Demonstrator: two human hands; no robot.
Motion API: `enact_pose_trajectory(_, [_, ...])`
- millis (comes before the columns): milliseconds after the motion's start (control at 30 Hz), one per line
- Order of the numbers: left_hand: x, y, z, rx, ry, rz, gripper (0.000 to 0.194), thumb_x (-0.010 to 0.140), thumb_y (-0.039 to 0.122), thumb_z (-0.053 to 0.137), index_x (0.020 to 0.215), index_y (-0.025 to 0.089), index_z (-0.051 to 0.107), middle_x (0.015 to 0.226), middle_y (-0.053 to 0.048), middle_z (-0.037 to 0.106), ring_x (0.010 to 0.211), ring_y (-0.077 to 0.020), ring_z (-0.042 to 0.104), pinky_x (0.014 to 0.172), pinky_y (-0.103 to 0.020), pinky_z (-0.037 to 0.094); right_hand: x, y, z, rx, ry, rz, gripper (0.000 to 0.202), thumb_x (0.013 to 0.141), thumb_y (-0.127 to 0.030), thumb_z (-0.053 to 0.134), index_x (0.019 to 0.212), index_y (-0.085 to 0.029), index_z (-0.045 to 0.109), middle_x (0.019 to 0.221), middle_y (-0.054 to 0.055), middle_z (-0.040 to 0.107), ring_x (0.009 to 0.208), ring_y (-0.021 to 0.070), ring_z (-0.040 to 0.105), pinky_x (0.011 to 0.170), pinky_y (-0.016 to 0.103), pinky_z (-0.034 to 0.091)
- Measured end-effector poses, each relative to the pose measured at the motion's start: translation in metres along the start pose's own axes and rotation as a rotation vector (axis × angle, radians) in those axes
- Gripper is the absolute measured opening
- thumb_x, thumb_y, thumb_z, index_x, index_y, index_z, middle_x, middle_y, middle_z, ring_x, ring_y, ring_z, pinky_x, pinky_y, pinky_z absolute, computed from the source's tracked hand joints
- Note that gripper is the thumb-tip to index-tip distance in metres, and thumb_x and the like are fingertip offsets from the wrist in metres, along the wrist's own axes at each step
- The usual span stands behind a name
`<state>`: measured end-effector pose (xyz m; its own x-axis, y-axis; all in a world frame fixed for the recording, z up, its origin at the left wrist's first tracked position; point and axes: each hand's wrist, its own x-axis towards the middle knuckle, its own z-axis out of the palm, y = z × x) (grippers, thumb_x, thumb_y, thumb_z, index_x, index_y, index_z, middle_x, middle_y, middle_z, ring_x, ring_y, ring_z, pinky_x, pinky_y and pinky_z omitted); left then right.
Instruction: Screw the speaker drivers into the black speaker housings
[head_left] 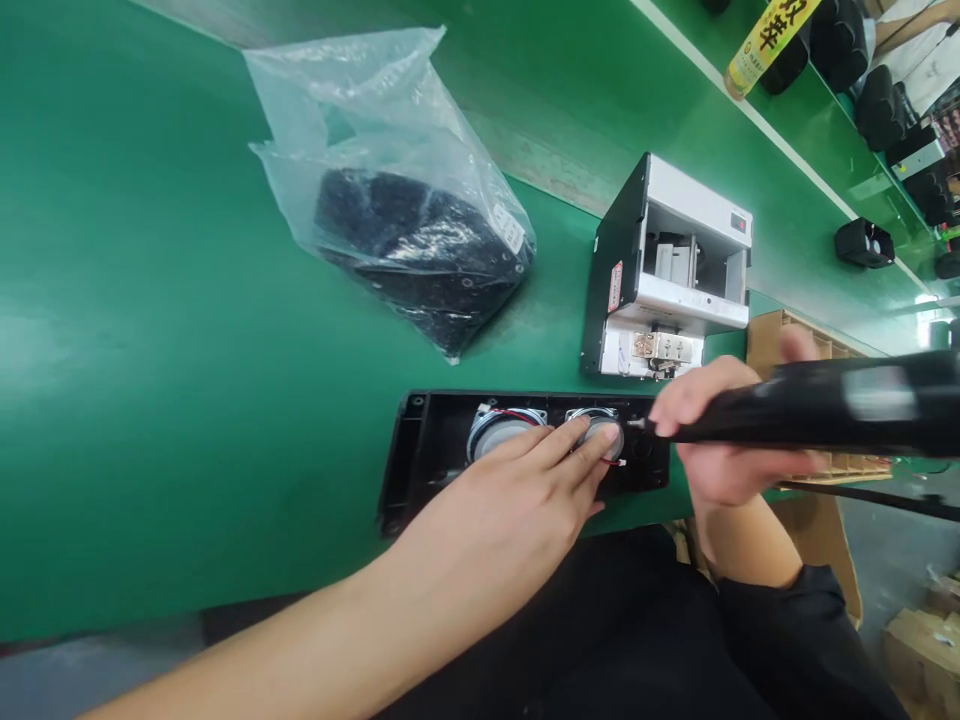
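Note:
A long black speaker housing point(450, 440) lies near the table's front edge, with two round speaker drivers in it. My left hand point(536, 490) rests flat over the housing, its fingers spread across the right driver point(602, 438) and reaching by the left driver point(504, 432). Thin red wires with small white plugs show beside both drivers. My right hand point(724, 430) is wrapped round a black power screwdriver point(840, 405) held almost level. The screwdriver's tip points left, at the right edge of the right driver; whether it touches a screw cannot be made out.
A clear plastic bag point(405, 210) of black parts lies behind the housing. A silver and black machine point(675, 260) stands behind its right end. Cardboard dividers point(832, 345) are at the right, and a yellow bottle point(769, 45) is at the back right.

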<state>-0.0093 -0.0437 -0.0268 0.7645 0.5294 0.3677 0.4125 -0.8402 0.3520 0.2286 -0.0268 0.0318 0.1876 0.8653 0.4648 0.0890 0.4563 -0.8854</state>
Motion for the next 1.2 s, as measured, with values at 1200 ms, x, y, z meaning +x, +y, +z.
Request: enact_pose_trajectory(1200, [0.004,-0.011,-0.02,-0.042,0.054,0.043,0.033,0.125,0.024,0.063,0.14,0.015,0.09,0.156,-0.014,0.09,0.145,-0.0377,0.083,0.127,-0.056,0.064,-0.028,-0.05,-0.011,0.062,0.054,0.058,0.053,0.114,-0.083,0.076,0.153,-0.049,0.087,0.08,-0.007,0.081,0.053,0.0199,0.074,0.053,0.039,0.072])
